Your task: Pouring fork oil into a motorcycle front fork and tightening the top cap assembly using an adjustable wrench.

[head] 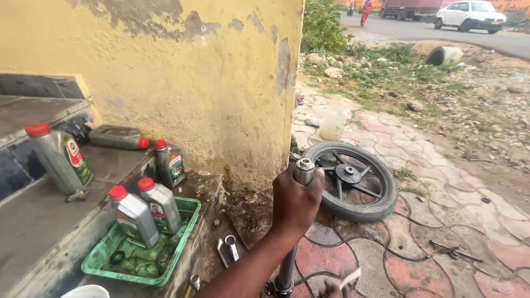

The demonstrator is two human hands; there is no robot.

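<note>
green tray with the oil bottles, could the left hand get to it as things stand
Probably not right away: the left hand is wrapped around the upright metal tube. Otherwise the way to the green tray looks free, with only wrenches on the ground between.

A left hand (295,201) grips an upright metal tube (303,171) beside a wheel (353,182).

The upright silver tube (302,172) is smooth, shiny metal. The grey red-capped bottles (134,216) and the green tray (187,212) look like glossy plastic. The yellow plaster wall (182,83) is rough, matt and flaking.
</note>
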